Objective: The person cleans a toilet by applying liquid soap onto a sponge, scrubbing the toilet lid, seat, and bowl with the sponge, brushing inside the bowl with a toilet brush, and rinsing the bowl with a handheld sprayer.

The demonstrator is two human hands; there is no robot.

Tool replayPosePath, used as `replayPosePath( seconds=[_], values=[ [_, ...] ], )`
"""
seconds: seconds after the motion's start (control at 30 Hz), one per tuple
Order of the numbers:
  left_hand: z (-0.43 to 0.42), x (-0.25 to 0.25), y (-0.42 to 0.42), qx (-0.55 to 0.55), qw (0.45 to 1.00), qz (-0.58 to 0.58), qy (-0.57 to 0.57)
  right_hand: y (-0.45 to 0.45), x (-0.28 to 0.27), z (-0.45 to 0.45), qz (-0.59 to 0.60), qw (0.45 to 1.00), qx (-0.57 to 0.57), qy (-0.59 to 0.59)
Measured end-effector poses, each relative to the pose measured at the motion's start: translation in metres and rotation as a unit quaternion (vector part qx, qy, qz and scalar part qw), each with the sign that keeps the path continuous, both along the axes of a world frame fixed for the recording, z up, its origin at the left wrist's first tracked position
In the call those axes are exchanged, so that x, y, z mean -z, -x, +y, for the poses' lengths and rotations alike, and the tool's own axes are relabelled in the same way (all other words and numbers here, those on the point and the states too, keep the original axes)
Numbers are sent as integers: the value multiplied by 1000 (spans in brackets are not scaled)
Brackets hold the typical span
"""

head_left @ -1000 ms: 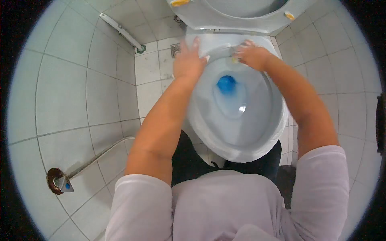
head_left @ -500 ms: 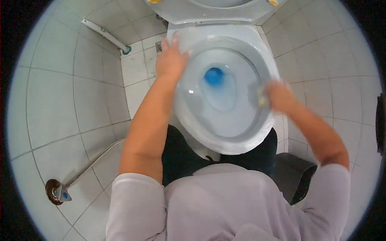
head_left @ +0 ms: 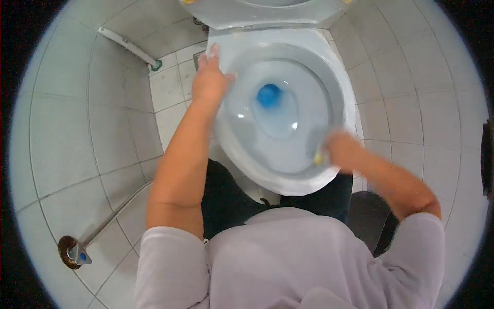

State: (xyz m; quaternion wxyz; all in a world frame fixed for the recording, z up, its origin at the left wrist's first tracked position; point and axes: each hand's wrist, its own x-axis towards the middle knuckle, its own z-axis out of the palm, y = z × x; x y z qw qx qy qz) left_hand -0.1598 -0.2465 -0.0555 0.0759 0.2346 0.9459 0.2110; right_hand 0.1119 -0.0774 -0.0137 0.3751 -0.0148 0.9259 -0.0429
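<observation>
The white toilet bowl has blue water at its bottom. On the bowl's left rim rests my left hand, its fingers spread and nothing visible in it. At the lower right of the rim, my right hand is blurred by motion, its fingers closed round a small yellowish thing that touches the inner edge of the bowl. What that thing is cannot be made out, as the fingers cover most of it.
Behind the bowl stands the raised seat. A valve with a hose is on the left tiled wall, and a white pipe is farther up. A dark bin stands at the lower right.
My right hand has swept from the back of the rim down along the right side to the lower right. My left hand stays at the left rim. The view has shifted slightly.
</observation>
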Motion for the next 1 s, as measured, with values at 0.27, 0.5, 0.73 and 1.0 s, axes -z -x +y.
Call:
replayPosePath(
  seconds=[0.27,0.5,0.73,1.0],
  values=[
    [-3,4,5,-20,998,-27,-55,180,149,-125,375,658,455,468],
    [-2,6,12,-28,989,-67,-127,211,71,-128,454,566,570,385],
    [0,14,11,29,1000,3,8,274,150,-80,465,488,712,196],
    [0,14,6,11,997,54,-49,261,104,-111,426,406,743,319]
  ],
)
